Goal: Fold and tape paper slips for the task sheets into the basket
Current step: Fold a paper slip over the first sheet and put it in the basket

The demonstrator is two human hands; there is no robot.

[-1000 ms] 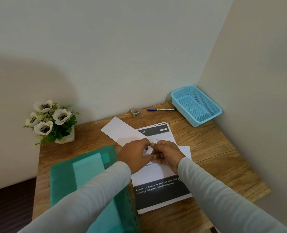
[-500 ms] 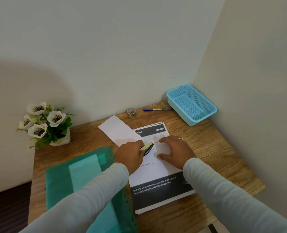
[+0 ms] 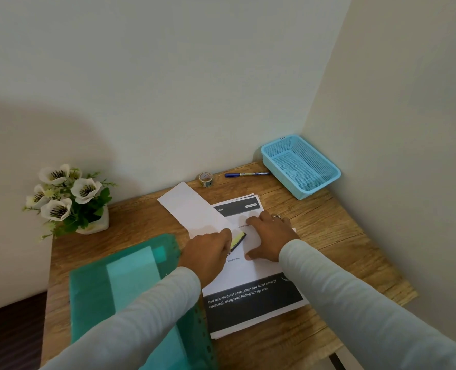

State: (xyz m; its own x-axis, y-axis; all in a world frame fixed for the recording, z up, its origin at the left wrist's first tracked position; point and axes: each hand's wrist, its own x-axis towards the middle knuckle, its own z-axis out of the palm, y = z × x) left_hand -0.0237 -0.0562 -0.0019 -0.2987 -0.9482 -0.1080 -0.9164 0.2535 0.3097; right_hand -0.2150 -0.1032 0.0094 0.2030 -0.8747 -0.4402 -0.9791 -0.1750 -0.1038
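A second ago both hands were pinching something tiny together. Now the right hand (image 3: 272, 236) is lying flat and open, pressing the printed task sheets (image 3: 251, 268). The left hand (image 3: 208, 255) is curling around a little yellow and black tool (image 3: 238, 239) (I cannot tell what). The long white paper slip (image 3: 192, 209) is lying near the wooden table's (image 3: 333, 236) back edge. The light blue plastic basket (image 3: 301, 166) is sitting empty in the back right corner, so nothing is done yet.

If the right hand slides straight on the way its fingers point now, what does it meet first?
Probably the tape roll near the wall: the right hand lies flat on the task sheets, fingers aimed that way. Depth is unclear.
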